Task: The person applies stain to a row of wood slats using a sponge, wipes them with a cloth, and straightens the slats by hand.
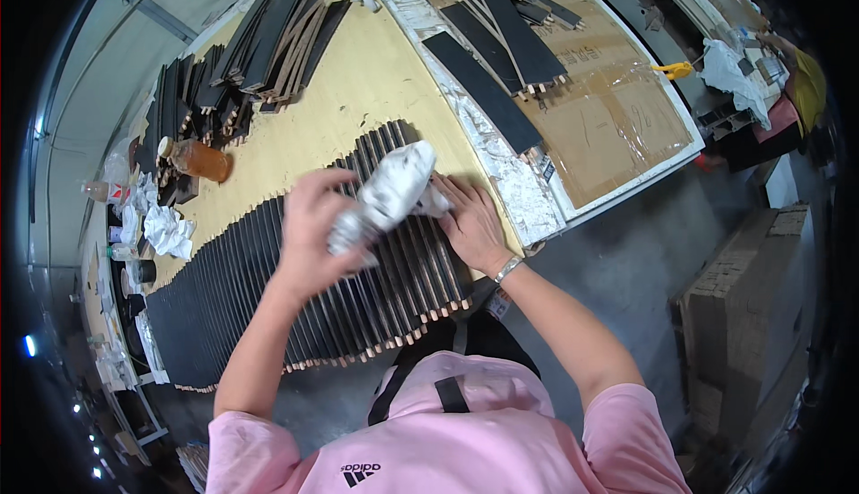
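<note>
A long row of narrow black wooden slats [344, 288] with bare wood tenons at their ends lies side by side along the table's near edge. My left hand [318, 230], somewhat blurred, is closed round a crumpled white rag [398, 181] with dark smudges, held over the slats. Flat across the right end of the row rests my right hand [472, 225], fingers stretched out. A white fold of cloth lies by its thumb side; whether the hand touches it I cannot tell.
Stacks of black slats [277, 42] and a bottle of amber liquid [201, 160] stand at the far left of the yellowish table [385, 73]. Wider black boards [483, 91] lie on cardboard [608, 127] at right. Cartons [734, 288] stand on the floor; another person [787, 105] is at far right.
</note>
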